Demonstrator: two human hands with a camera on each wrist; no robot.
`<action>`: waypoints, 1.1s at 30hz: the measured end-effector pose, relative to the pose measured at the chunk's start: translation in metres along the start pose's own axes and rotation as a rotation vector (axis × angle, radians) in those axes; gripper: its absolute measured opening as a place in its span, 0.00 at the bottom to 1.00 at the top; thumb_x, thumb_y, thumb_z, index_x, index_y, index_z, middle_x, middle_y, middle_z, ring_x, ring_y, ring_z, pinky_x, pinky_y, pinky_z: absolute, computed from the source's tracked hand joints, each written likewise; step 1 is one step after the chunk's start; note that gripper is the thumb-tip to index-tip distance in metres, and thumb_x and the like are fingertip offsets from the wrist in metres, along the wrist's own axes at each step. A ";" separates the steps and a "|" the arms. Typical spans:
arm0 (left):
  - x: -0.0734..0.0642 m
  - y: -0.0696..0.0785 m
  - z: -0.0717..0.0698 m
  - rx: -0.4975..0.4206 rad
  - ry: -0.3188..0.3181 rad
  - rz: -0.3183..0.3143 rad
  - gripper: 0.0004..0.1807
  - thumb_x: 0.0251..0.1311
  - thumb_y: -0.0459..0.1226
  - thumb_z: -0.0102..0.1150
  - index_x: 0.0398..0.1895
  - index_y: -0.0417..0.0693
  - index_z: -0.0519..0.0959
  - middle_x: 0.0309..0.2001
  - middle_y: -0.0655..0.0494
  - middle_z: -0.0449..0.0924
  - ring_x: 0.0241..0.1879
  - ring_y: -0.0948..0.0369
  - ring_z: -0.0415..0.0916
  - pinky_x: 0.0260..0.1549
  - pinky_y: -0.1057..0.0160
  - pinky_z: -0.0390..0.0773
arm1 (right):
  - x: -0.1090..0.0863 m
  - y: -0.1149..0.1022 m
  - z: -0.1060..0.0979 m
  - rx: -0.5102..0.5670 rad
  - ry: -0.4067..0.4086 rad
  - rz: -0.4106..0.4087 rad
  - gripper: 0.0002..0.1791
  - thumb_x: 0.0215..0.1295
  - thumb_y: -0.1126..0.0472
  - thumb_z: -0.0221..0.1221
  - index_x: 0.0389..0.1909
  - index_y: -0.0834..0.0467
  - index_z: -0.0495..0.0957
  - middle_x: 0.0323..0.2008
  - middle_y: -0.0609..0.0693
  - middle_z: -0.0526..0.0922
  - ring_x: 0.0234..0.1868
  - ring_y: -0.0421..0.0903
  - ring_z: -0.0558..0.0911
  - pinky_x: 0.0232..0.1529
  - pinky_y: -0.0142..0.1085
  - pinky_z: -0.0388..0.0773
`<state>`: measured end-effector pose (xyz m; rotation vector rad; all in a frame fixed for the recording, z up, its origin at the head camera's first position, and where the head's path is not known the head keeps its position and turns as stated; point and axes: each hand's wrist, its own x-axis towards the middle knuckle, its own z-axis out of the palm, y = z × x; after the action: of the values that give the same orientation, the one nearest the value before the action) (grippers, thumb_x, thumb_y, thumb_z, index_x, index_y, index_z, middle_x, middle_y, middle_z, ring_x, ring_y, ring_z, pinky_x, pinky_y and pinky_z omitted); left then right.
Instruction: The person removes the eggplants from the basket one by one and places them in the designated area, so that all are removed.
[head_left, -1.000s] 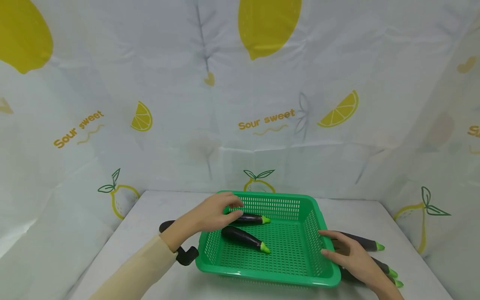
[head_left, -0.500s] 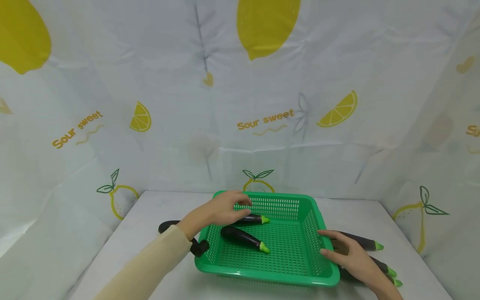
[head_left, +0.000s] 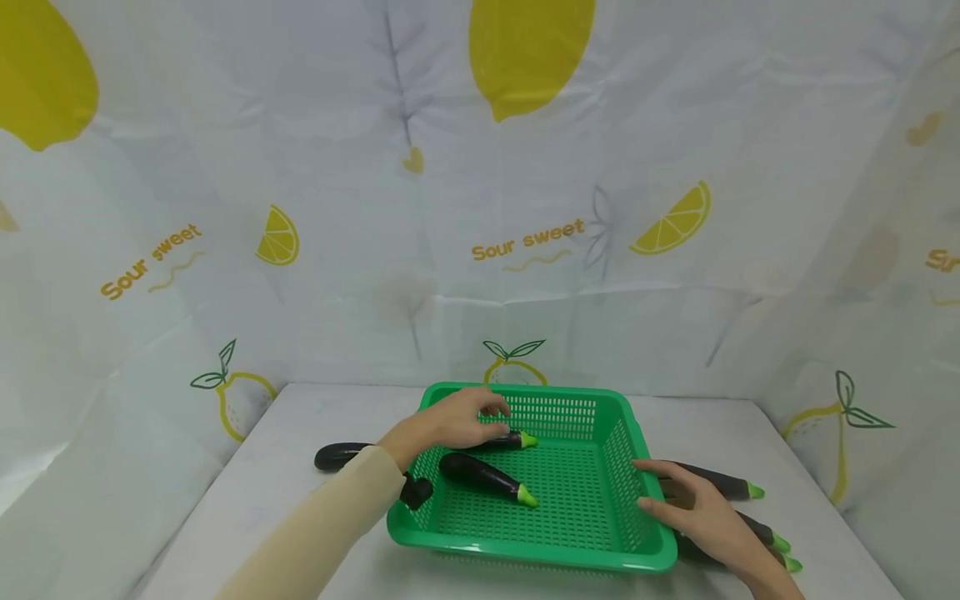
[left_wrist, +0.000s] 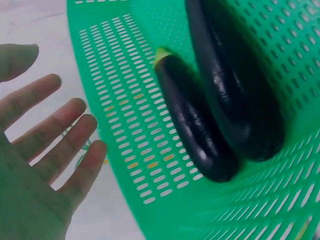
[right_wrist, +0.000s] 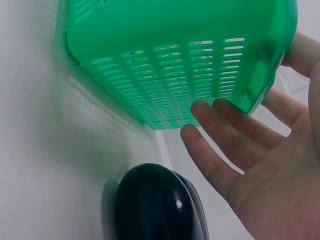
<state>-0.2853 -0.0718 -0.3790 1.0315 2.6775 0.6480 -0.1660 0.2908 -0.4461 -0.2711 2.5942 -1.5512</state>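
A green plastic basket point(head_left: 555, 560) stands on the table with two dark eggplants inside. One eggplant point(head_left: 480, 475) lies in the open; the other eggplant point(head_left: 517, 439), behind it, is partly covered by my left hand point(head_left: 459, 419). That hand is held above the basket's left part. Its fingers look relaxed and spread in the left wrist view, with nothing between them. My right hand point(head_left: 697, 512) grips the basket's right rim, finger and thumb over the edge. In the right wrist view its other fingers point(right_wrist: 220, 160) extend below the rim, beside the outer wall.
Several eggplants lie right of the basket, partly under my right hand, among them one eggplant point(head_left: 720, 481) towards the back. Another eggplant point(head_left: 341, 456) lies left of the basket behind my left sleeve point(head_left: 330, 521). A lemon-print sheet point(head_left: 360, 275) hangs behind the white table point(head_left: 247, 508).
My left hand has moved a little to the right and slightly down over the basket, and more of the left-side eggplant shows. The right hand stays at the rim.
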 end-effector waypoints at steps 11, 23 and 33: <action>0.009 -0.003 0.019 -0.042 -0.118 -0.005 0.23 0.71 0.51 0.58 0.61 0.50 0.79 0.59 0.49 0.76 0.60 0.52 0.75 0.57 0.51 0.75 | -0.001 0.002 0.002 0.026 -0.006 0.011 0.33 0.71 0.54 0.63 0.72 0.61 0.67 0.69 0.66 0.68 0.57 0.52 0.80 0.47 0.35 0.80; 0.009 -0.011 0.034 -0.032 -0.178 -0.035 0.25 0.67 0.52 0.64 0.63 0.53 0.78 0.59 0.54 0.77 0.60 0.57 0.74 0.59 0.55 0.74 | 0.000 0.003 0.001 0.022 -0.008 -0.010 0.32 0.71 0.55 0.63 0.72 0.61 0.68 0.69 0.65 0.69 0.56 0.47 0.81 0.48 0.34 0.80; 0.007 -0.024 0.048 -0.020 -0.212 -0.140 0.23 0.62 0.57 0.67 0.59 0.65 0.79 0.55 0.59 0.77 0.54 0.61 0.75 0.53 0.56 0.76 | 0.000 0.004 -0.001 0.024 -0.008 -0.015 0.32 0.71 0.55 0.63 0.72 0.61 0.68 0.67 0.65 0.70 0.53 0.45 0.82 0.47 0.35 0.80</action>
<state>-0.2887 -0.0671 -0.4328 0.8462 2.5249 0.5066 -0.1665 0.2938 -0.4493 -0.2952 2.5717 -1.5818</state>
